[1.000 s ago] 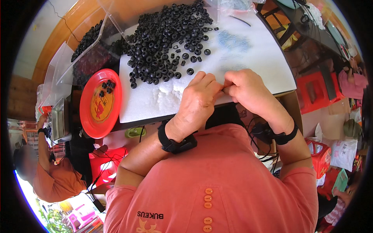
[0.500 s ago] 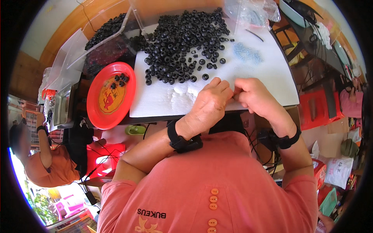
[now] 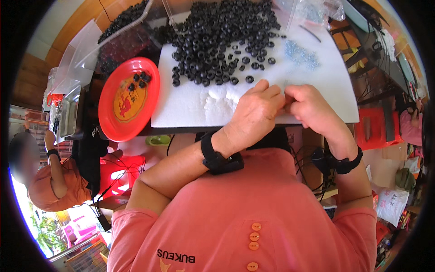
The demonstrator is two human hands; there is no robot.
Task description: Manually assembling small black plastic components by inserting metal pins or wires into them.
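Observation:
Above the near edge of a white foam sheet (image 3: pixel 181 111), my left hand (image 3: pixel 256 111) and my right hand (image 3: pixel 312 109) meet with fingertips almost touching. Fingers on both are curled into a pinch. Whatever sits between them is hidden or too small to make out. Just beyond lie scattered black ring-like pieces (image 3: pixel 249 79), which spread back into a large heap of the same pieces (image 3: pixel 226 36). Tiny pale-blue bits (image 3: pixel 301 54) lie in a patch on the foam, beyond my right hand.
On the left is a red plate (image 3: pixel 107 93) holding several black clustered pieces (image 3: pixel 142 79). Behind it stands a clear plastic bin (image 3: pixel 122 34) of black pieces. A metal tray (image 3: pixel 71 111) and a co-worker (image 3: pixel 59 181) are farther left. Clear plastic bags (image 3: pixel 317 11) lie at the back right.
The view has shifted, so the table and its things sit higher in the picture, with the foam a little further right. Both hands stay pinched close together.

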